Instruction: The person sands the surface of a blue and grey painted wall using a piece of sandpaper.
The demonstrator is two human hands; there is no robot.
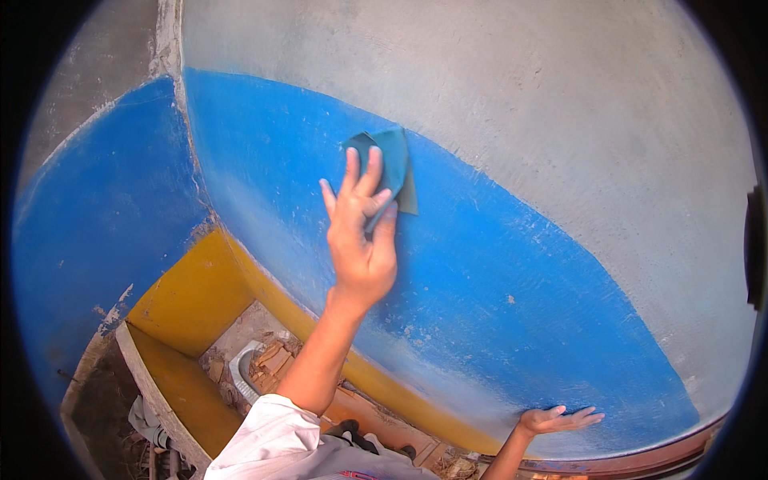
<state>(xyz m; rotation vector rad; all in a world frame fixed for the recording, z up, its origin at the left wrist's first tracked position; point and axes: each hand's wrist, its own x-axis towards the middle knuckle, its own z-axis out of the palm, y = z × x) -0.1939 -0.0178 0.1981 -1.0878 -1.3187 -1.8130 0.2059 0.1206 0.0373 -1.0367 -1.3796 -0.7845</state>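
My left hand point(358, 232) reaches up the blue-painted wall point(512, 280), fingers closed on a folded teal sheet point(394, 160), cloth or sandpaper, pressed against the paint a little below its upper edge. My right hand point(560, 418) is low at the right, fingers stretched out with nothing in them, at the bottom part of the blue band; whether it touches the wall I cannot tell. The blue surface shows pale dusty patches and small chips.
An adjoining blue wall point(96, 224) meets this one in a chipped corner. Below lie a yellow low partition point(176, 384), a white squat toilet pan point(244, 368) and rubble point(272, 360). Bare grey plaster point(560, 104) is above. My shoes show at the bottom edge.
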